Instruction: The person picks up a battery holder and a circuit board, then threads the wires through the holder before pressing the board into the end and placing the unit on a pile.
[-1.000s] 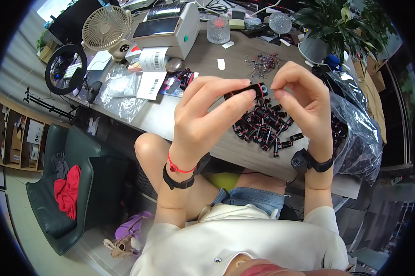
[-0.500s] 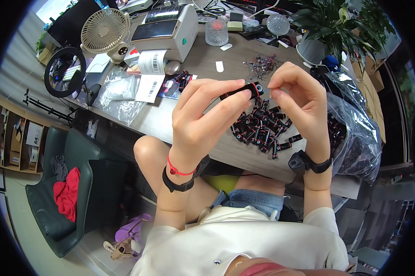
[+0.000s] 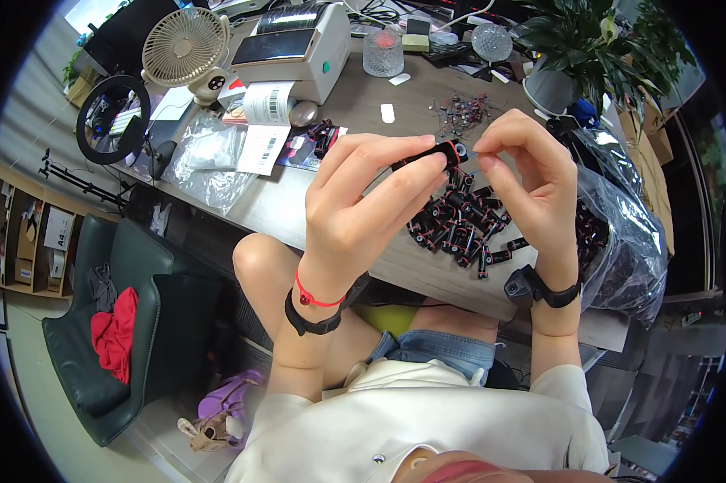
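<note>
My left hand [image 3: 348,205] grips a small black cylinder [image 3: 458,150] with red trim and a round silvery end, between the thumb and fingers, above the table. That silvery end faces my right hand [image 3: 536,181], whose thumb and forefinger are pinched close beside it. Whatever those fingertips hold, if anything, is too small to make out. Beneath both hands lies a pile of similar black cylinders [image 3: 463,221] with red trim. Beyond it is a loose heap of tiny reddish and dark pieces [image 3: 466,111].
A clear plastic bag [image 3: 624,249] with more black cylinders stands right of my right hand. A potted plant [image 3: 550,87] is at the back right. Far left are a label printer [image 3: 322,64], a fan [image 3: 184,48], and a plastic bag [image 3: 210,161]. A green armchair [image 3: 165,346] stands left.
The hands stay in nearly the same pose, having shifted very slightly to the right with the black cylinder. The whole view has moved a little.
</note>
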Demonstrator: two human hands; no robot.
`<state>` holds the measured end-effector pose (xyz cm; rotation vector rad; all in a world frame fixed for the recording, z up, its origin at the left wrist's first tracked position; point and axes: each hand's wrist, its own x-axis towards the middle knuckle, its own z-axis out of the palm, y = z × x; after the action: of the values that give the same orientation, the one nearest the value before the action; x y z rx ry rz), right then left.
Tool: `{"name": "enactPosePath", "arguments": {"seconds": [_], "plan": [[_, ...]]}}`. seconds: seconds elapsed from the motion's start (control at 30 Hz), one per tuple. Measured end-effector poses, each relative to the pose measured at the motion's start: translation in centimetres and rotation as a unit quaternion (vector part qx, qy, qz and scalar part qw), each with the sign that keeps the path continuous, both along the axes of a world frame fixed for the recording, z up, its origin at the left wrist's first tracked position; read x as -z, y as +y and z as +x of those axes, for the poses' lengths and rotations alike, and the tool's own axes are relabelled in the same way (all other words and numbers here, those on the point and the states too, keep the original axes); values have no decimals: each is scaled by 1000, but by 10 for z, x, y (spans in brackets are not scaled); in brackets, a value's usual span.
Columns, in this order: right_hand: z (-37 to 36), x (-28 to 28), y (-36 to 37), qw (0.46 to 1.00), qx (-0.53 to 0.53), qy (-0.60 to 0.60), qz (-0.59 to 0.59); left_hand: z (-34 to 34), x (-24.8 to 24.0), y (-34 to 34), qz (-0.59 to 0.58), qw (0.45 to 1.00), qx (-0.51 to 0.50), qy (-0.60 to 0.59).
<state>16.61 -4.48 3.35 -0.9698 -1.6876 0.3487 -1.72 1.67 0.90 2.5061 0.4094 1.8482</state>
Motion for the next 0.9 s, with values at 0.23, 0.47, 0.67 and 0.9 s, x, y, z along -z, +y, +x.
{"name": "enactPosePath", "arguments": {"seconds": [0.23, 0.47, 0.67, 0.9], "plan": [[-7, 0, -3, 988, 76, -104, 87, 1, 3, 3, 10, 1000, 1, -6], [-9, -3, -8, 964, 130, -191, 134, 0, 2, 2, -5, 1000, -1, 4], [-10, -1, -7, 959, 144, -194, 148, 1, 3, 2, -8, 1000, 1, 1], [-9, -1, -5, 958, 143, -202, 147, 0, 0, -1, -32, 999, -3, 17]]}}
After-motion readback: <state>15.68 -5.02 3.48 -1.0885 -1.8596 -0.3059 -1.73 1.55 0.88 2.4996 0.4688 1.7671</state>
